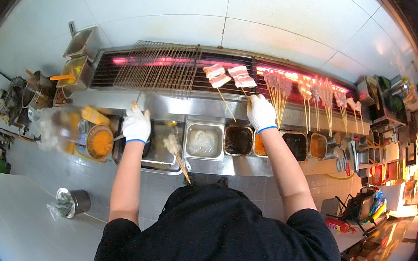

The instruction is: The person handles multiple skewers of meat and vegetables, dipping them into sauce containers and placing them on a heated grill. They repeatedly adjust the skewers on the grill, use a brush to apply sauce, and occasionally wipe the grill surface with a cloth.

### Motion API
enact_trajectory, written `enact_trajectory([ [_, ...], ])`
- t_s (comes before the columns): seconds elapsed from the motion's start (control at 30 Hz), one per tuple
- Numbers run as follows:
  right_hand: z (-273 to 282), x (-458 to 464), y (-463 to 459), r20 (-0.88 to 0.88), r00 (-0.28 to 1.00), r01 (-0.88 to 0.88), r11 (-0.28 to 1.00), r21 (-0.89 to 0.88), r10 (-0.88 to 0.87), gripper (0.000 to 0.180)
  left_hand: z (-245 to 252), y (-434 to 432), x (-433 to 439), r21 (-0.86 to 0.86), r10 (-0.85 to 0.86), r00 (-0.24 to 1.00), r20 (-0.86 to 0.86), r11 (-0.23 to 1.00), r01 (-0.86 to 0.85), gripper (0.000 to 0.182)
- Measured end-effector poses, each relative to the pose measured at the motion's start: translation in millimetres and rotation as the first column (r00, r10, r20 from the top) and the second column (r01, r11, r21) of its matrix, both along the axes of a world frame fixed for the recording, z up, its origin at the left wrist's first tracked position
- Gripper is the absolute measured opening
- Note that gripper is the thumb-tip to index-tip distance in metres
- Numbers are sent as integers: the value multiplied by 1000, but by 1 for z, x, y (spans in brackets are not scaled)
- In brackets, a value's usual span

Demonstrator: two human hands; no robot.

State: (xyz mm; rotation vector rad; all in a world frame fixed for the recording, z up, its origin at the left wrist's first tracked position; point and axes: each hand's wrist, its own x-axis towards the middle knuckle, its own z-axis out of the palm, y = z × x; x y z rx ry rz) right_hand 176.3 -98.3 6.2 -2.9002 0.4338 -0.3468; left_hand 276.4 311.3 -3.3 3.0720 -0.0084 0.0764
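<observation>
My right hand (261,111), in a white knit glove with a blue cuff edge, is closed at the lower end of a skewer of streaky meat slices (242,76) on the grill. Left of it lies a similar meat skewer (216,76), its stick over the front ledge. My left hand (137,123), gloved too, is above the tray at the front, by the thin handle of a wire grilling rack (158,66); whether it grips the handle is unclear. The rack lies over the left part of the glowing grill (102,71). A bundle of pale skewers (172,145) rests on the metal tray (158,166).
Several bunches of meat skewers (278,88) lie on the grill at right. Along the counter sit a steel pan with clear contents (204,142), dark sauce pans (238,140) and a bowl of orange powder (100,142). Steel containers (82,42) stand left; a bin (78,202) is behind.
</observation>
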Motion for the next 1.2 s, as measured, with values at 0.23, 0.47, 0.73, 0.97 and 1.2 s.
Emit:
enact_trajectory([
  [0.23,-9,5,11,21,1000,11,999,40,-12,15,3,9,2,-53,65,998,-18,996,-66,70],
  [0.47,15,-11,30,244,969,6,996,93,-29,31,2,27,7,-76,65,994,92,995,-58,63],
  [0.73,31,-81,93,284,950,-207,938,278,126,30,7,45,13,-117,109,994,16,987,-107,61],
  [0.97,-12,-124,130,114,971,-237,905,353,210,28,12,74,23,-62,94,995,-27,994,-95,71],
  [1.2,-29,-136,148,-62,960,-215,861,460,272,27,6,41,-56,-431,-123,904,410,847,310,31],
])
